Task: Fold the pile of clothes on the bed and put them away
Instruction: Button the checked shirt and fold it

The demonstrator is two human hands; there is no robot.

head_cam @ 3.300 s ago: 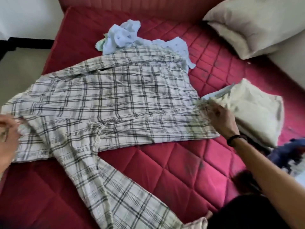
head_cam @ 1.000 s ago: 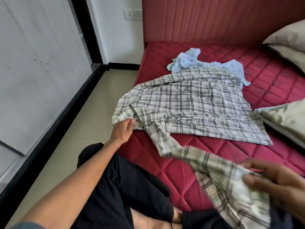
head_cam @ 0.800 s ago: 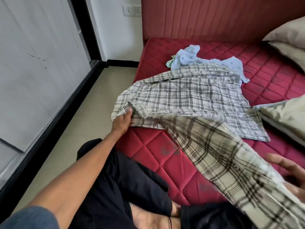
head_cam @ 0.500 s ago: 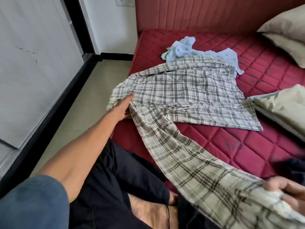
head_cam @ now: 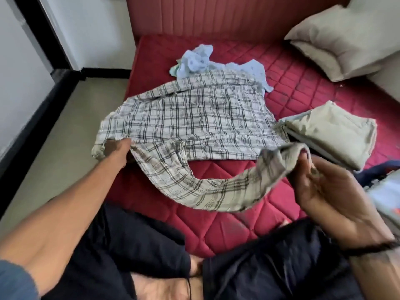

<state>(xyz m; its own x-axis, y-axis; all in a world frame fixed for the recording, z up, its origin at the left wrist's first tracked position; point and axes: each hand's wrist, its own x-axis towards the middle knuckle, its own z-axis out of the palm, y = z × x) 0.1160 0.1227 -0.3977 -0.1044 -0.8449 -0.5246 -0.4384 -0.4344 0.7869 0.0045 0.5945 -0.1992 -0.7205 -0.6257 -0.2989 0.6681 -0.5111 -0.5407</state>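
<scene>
A plaid shirt (head_cam: 194, 118) lies spread flat on the red quilted mattress (head_cam: 303, 92). My left hand (head_cam: 118, 149) grips its near left corner at the shoulder. My right hand (head_cam: 324, 187) pinches the cuff end of the long sleeve (head_cam: 216, 191), lifted off the bed so the sleeve sags in a curve between both hands. A crumpled light blue garment (head_cam: 199, 59) lies beyond the shirt, partly under its collar. A folded beige garment (head_cam: 333, 133) sits to the right of the shirt.
Two beige pillows (head_cam: 337, 37) lean at the back right by the red headboard (head_cam: 216, 14). My dark-trousered legs are crossed on the bed's near edge. A tiled floor (head_cam: 65, 135) runs along the left. Dark blue fabric (head_cam: 381, 169) and a pale object show at the right edge.
My right hand has carried the sleeve's cuff up and rightward, toward the shirt's hem near the folded beige garment. My left hand has kept its hold at the shoulder corner.
</scene>
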